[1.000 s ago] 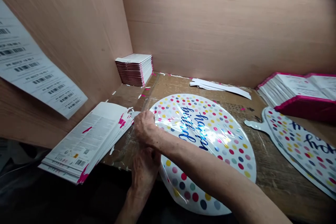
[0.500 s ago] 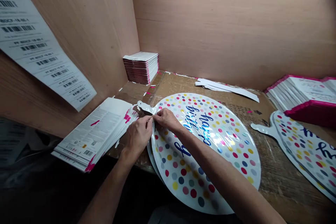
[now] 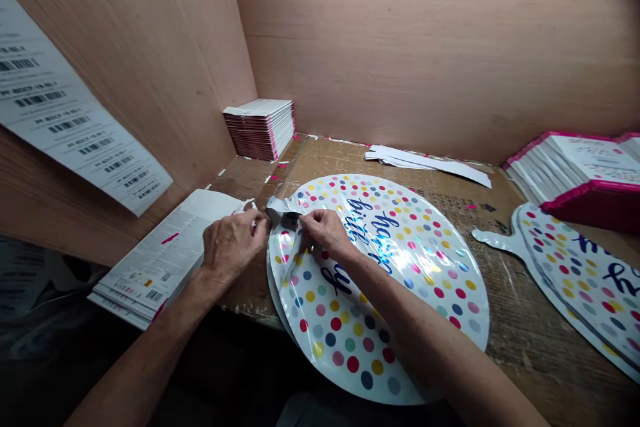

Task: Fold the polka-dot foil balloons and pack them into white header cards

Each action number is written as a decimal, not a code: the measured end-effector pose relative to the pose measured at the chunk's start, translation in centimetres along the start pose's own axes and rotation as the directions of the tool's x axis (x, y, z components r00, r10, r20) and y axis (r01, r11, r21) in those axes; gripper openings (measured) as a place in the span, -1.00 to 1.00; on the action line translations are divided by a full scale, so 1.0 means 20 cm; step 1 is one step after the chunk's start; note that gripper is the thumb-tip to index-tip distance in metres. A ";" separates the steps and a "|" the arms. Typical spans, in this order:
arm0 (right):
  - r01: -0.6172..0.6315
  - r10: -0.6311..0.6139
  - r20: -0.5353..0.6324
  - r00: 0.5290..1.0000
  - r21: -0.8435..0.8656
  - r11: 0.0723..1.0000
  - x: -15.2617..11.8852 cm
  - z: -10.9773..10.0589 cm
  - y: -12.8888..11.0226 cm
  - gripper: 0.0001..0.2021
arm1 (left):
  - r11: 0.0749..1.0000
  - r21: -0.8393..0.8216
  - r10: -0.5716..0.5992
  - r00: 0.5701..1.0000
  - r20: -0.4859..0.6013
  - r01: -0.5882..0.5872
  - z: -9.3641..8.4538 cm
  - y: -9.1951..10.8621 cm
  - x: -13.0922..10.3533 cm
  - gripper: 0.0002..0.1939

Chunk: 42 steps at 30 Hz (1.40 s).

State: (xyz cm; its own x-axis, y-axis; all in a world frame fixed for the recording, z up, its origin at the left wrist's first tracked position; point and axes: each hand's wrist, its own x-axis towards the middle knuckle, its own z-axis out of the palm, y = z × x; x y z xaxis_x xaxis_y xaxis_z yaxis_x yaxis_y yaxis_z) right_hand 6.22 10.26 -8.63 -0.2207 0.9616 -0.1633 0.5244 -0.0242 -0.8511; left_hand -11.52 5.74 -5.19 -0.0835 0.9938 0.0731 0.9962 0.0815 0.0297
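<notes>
A flat, round foil balloon with coloured dots and blue "happy birthday" lettering lies on the cardboard-covered table, with at least one more beneath it. At its left edge, my right hand is closed, thumb and fingers pinching the foil beside the neck. The foil there is lifted and creased, and a dark gap shows next to the silvery neck tab. My left hand is curled shut just left of the tab, in front of a pile of printed cards. What its fingertips hold, if anything, is hidden.
Pink-edged folded cards are stacked in the back corner. White paper strips lie along the rear panel. More balloons and pink-edged packs are on the right. A barcode label sheet hangs on the left panel.
My left hand has moved left, away from the balloon's neck and my right hand. My right hand keeps its pinch while the foil by the neck now stands lifted. The view has shifted slightly.
</notes>
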 end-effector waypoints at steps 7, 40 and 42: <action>0.044 -0.042 -0.041 0.998 0.063 0.997 0.00 -0.03 -0.03 -0.90 | 0.992 0.033 0.116 0.987 0.107 -0.120 0.14 0.18 0.14 -0.59; 0.554 -0.773 -0.262 0.578 -0.570 0.607 -0.96 -0.49 0.39 -0.78 | 0.522 -0.761 0.438 0.645 0.627 0.385 -0.04 0.60 -0.59 -0.48; 0.752 -0.908 -0.161 0.387 -0.515 0.411 -1.08 -0.35 0.29 -0.79 | 0.392 -0.772 0.469 0.613 0.636 0.500 -0.16 0.64 -0.54 -0.45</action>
State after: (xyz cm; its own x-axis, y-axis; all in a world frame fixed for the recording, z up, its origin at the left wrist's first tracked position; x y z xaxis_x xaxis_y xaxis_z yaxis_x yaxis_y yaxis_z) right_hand 19.74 -8.75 -6.48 -0.4295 0.4379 0.7898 0.4737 0.8538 -0.2158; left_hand 2.00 -4.14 -2.41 0.4312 0.6955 -0.5748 0.3303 0.4711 0.8179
